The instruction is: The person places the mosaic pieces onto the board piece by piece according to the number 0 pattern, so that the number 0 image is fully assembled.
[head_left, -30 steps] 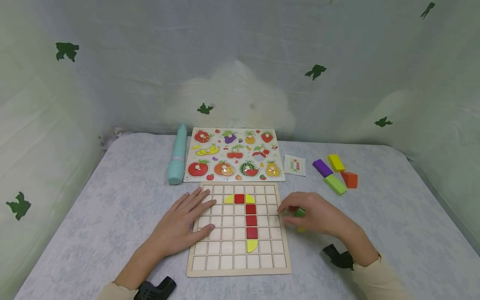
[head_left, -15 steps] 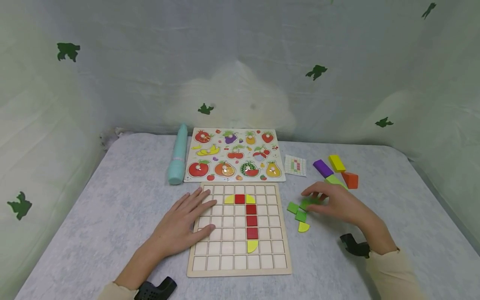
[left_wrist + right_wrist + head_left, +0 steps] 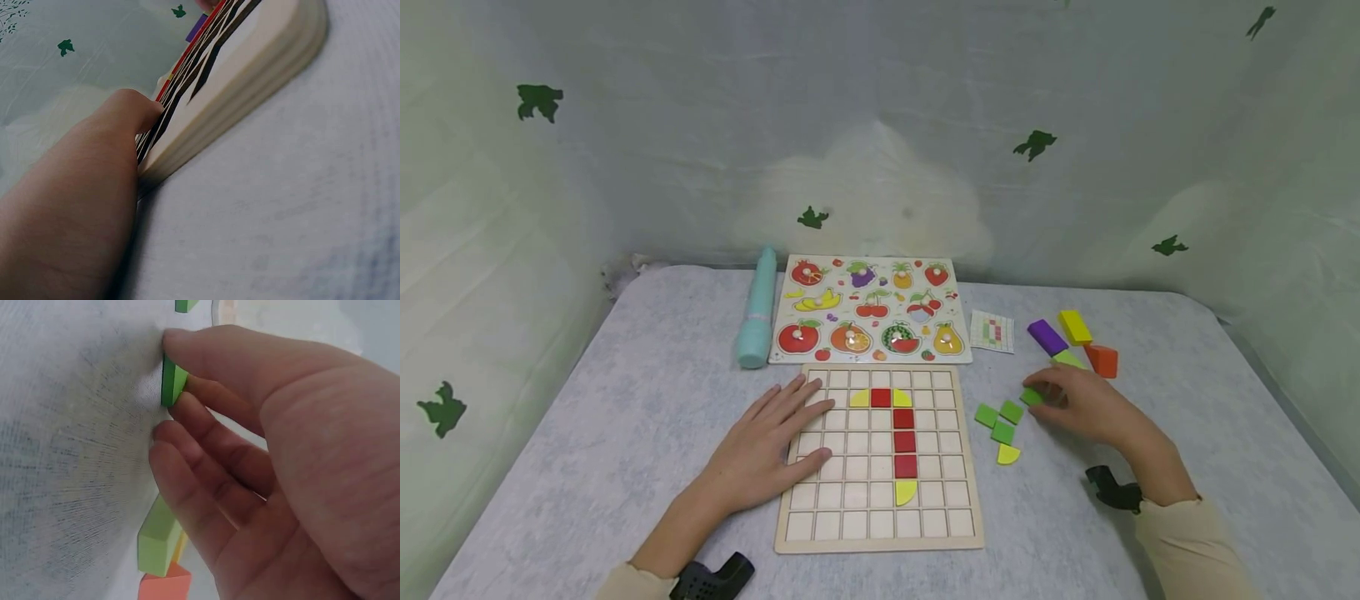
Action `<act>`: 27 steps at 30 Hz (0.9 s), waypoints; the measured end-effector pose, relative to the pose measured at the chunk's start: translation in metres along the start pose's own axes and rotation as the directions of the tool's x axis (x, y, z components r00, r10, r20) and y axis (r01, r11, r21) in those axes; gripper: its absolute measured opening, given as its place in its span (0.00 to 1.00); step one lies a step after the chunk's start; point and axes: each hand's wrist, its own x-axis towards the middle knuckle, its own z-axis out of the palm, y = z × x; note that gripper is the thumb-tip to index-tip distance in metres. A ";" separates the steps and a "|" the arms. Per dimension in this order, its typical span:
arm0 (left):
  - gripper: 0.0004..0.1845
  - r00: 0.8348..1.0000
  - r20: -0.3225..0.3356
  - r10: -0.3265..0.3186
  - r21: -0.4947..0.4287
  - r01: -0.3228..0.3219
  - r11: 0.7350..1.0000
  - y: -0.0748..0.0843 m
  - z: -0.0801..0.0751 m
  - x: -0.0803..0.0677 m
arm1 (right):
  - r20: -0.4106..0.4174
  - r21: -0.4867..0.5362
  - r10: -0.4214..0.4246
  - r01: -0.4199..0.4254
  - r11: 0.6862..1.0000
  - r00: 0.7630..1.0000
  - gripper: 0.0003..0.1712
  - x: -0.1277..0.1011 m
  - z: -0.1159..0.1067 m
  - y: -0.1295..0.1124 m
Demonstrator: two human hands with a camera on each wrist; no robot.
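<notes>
My left hand (image 3: 771, 446) lies flat with spread fingers on the left side of a wooden grid board (image 3: 880, 546). In the left wrist view, its thumb (image 3: 134, 109) rests at the board's edge. On the board, red square tiles (image 3: 905, 442) and yellow quarter-round tiles (image 3: 906, 492) form a hook-like shape. Right of the board, my right hand (image 3: 1086, 406) pinches a green square tile (image 3: 172, 381) between thumb and fingers, low at the table. Several more green tiles (image 3: 1002, 432) lie just left of it, with a loose yellow quarter-round tile (image 3: 1008, 454) below them.
Behind the board lies a fruit peg puzzle (image 3: 870, 308), with a teal tapered object (image 3: 756, 317) at its left and a small pattern card (image 3: 992, 332) at its right. Purple (image 3: 1047, 337), yellow (image 3: 1075, 327), orange (image 3: 1102, 361) and light green blocks (image 3: 156, 540) sit beyond my right hand.
My right hand has moved right, away from the board's edge, uncovering the green tiles and the yellow one, and now pinches the rightmost green tile. My left hand has stayed still.
</notes>
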 end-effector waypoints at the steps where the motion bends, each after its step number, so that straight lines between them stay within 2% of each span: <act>1: 0.38 1.000 0.000 0.001 0.000 -0.001 1.000 0.000 0.000 0.000 | -0.002 -0.006 0.005 -0.005 1.000 1.000 0.21 0.000 0.000 0.000; 11: 0.38 1.000 0.001 -0.003 0.000 0.003 1.000 0.000 0.001 0.000 | -0.054 -0.010 -0.020 0.019 1.000 0.998 0.17 0.000 0.000 -0.016; 19: 0.38 1.000 -0.004 -0.005 0.003 0.005 1.000 0.000 0.001 0.001 | -0.092 0.033 -0.112 0.115 0.993 0.989 0.17 -0.002 0.006 -0.045; 27: 0.38 1.000 -0.013 0.006 -0.016 -0.006 1.000 -0.001 0.001 0.000 | -0.092 0.072 -0.231 0.238 0.969 0.969 0.18 -0.003 0.025 -0.079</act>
